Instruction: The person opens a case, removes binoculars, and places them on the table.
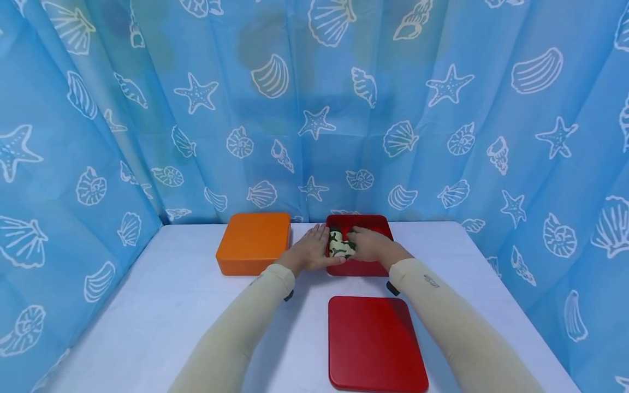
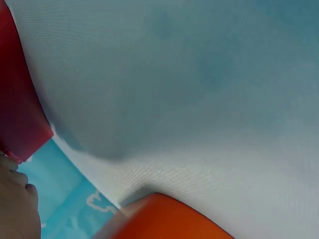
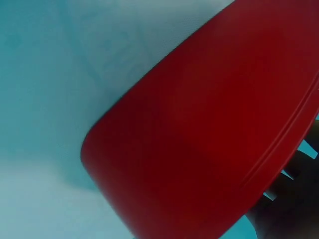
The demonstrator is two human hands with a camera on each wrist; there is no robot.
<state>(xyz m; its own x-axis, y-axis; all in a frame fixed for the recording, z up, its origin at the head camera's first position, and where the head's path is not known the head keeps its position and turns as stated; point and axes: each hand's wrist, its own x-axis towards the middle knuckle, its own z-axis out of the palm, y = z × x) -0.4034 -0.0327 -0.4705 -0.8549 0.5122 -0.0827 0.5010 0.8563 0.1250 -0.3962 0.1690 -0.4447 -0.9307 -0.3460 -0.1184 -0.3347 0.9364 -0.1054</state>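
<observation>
A red box [image 1: 356, 268] stands open near the back of the table, its side wall large in the right wrist view. In its left part lies a bundled camouflage-patterned cloth [image 1: 339, 246] in cream, green and black. My left hand [image 1: 313, 248] rests at the box's left wall, fingers straight and pointing away, thumb stretched along the near rim. From the right, my right hand [image 1: 372, 245] reaches over the rim and grips the right side of the cloth, with its fingertips partly hidden. A flat red lid [image 1: 375, 344] lies on the table nearer to me.
Left of the red box is a closed orange box [image 1: 255, 240], close to my left wrist. A white cloth covers the table [image 1: 162, 322]. Blue curtain [image 1: 314, 158] with shell and starfish prints hangs behind and along both sides.
</observation>
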